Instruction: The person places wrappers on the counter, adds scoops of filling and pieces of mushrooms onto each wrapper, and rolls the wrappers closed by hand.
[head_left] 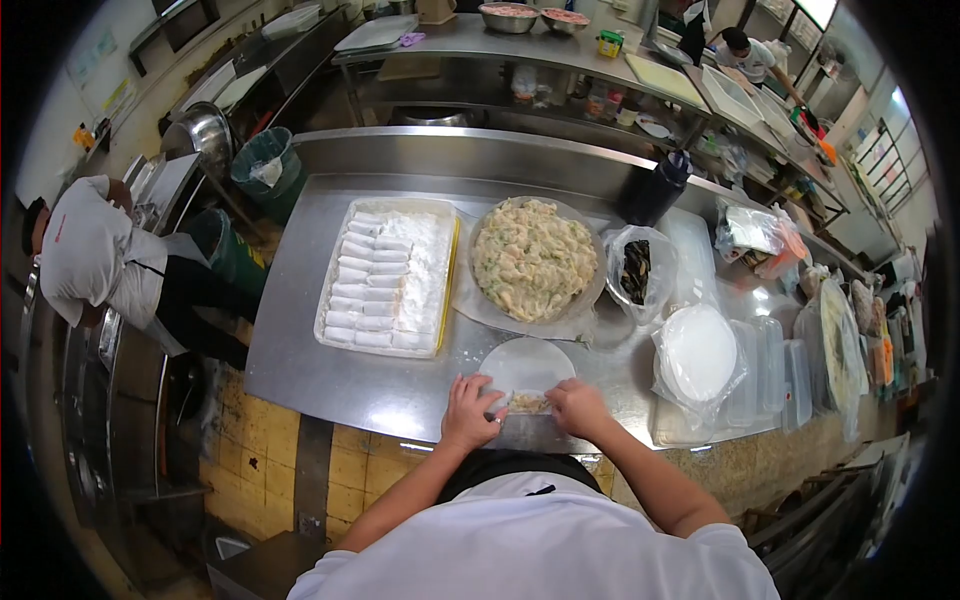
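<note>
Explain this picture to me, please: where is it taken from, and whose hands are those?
There is no machine: these are a person's own bare left hand and right hand. The one picture comes from a camera worn on their head, looking forward and down. Both hands touch a thin, pale, round sheet with a strip of filling near its closest edge; how firmly they grip is hard to tell. On the metal table lie, from left to right, a tray of white rolls, a round bowl of pale, chunky mixture, some dark pieces, and what looks like a stack of round white sheets.
</note>
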